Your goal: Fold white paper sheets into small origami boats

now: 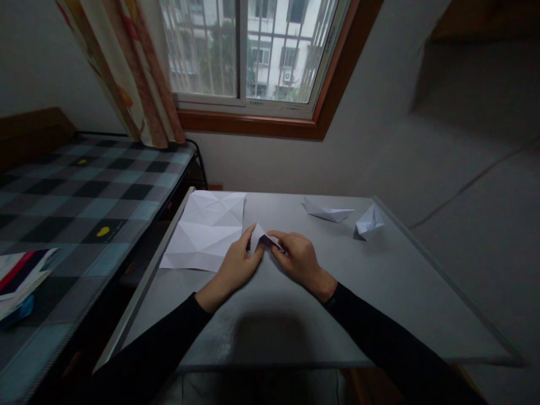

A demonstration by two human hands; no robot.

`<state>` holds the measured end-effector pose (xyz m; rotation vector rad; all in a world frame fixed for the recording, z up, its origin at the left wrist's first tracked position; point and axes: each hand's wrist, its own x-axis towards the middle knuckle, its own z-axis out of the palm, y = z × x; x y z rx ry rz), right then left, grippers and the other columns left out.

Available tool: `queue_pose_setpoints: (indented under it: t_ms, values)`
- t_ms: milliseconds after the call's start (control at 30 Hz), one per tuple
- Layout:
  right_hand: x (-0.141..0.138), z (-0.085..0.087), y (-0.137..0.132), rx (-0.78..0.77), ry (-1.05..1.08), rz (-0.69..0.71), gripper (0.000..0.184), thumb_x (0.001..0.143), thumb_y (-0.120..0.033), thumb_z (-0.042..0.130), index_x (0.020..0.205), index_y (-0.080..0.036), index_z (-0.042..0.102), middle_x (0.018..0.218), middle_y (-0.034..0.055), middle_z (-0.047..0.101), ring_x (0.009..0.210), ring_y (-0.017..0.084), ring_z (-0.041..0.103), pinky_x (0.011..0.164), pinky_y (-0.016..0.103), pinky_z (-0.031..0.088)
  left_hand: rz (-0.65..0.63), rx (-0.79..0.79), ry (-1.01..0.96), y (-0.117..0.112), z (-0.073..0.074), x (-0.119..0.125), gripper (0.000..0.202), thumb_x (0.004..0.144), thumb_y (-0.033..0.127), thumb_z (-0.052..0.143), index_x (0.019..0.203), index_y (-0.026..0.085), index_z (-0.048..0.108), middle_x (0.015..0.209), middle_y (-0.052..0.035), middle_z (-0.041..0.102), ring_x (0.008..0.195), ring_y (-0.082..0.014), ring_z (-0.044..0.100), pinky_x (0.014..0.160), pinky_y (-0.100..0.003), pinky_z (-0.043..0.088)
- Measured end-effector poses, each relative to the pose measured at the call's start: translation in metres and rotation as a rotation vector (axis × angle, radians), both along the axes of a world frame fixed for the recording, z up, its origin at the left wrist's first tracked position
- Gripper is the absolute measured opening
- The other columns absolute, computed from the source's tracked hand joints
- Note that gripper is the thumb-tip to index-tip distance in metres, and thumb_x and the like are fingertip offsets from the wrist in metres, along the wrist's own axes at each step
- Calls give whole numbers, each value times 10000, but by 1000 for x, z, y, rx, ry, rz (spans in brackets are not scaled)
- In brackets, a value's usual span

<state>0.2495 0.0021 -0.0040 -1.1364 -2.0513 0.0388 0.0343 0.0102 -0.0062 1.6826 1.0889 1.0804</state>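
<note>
A small folded piece of white paper (pixel 260 236) is held just above the grey table (pixel 379 292), between both hands. My left hand (pixel 238 264) pinches its left side with thumb and fingers closed. My right hand (pixel 295 256) grips its right side, fingers curled over it. Both arms wear black sleeves. Most of the piece is hidden by my fingers.
A creased, unfolded white sheet (pixel 206 230) lies at the table's far left. Two folded paper boats (pixel 329 212) (pixel 369 222) rest at the far right. A bed with a checked cover (pixel 84 191) stands to the left. Behind are a window (pixel 253 50) and a curtain (pixel 126 67).
</note>
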Motion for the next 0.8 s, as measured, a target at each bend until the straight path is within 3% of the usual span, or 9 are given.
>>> queue_pose_setpoints:
  t_ms: [133, 233, 333, 400, 500, 700, 800]
  values:
    - [-1, 0, -2, 18, -16, 26, 369, 1030, -203, 685, 1390, -231, 766, 829, 44, 777, 731, 227, 684, 785, 365, 541, 4, 50, -34, 3, 1, -2, 415, 1034, 247, 617, 1437, 201, 710, 1393, -112, 791, 1312, -295, 735, 1172, -479, 563]
    - [-1, 1, -2, 0, 11, 74, 439, 1029, -149, 630, 1441, -255, 740, 868, 41, 756, 756, 230, 672, 786, 374, 541, -50, -68, -162, 6, -3, -1, 382, 1050, 321, 627, 1406, 220, 723, 1421, -117, 772, 1205, -285, 782, 954, -412, 672]
    - [2, 2, 2, -47, 137, 98, 447, 1048, -117, 561, 1412, -289, 755, 910, 40, 696, 809, 227, 662, 769, 362, 536, -142, -282, -339, 9, -5, 0, 515, 995, 416, 752, 1461, 215, 666, 1427, -152, 759, 967, -247, 836, 755, -338, 682]
    - [6, 2, 6, -70, 231, 122, 429, 1061, -114, 540, 1369, -297, 776, 940, 41, 672, 851, 224, 664, 780, 358, 543, -194, -362, -418, 11, -4, -2, 646, 903, 419, 874, 1465, 197, 646, 1399, -168, 768, 925, -244, 843, 764, -332, 683]
    - [10, 4, 8, -84, 312, 160, 420, 1065, -110, 522, 1330, -286, 797, 949, 41, 664, 868, 219, 664, 791, 360, 547, -249, -398, -473, 12, 1, -5, 714, 846, 451, 941, 1440, 176, 655, 1367, -173, 782, 1019, -282, 842, 832, -361, 697]
    - [9, 12, 0, -140, 258, 252, 447, 1001, -159, 602, 1409, -273, 747, 1154, 87, 732, 1057, 280, 703, 953, 452, 585, -147, -407, -481, 17, -4, -7, 650, 820, 531, 950, 1288, 156, 700, 1233, -147, 830, 884, -238, 834, 759, -346, 703]
    - [7, 10, -1, -139, 247, 181, 443, 1020, -227, 684, 1459, -280, 694, 1253, 98, 765, 1112, 296, 716, 1003, 477, 585, -141, -388, -461, 16, -7, -6, 627, 836, 526, 932, 1290, 169, 686, 1180, -128, 839, 860, -228, 828, 753, -346, 696]
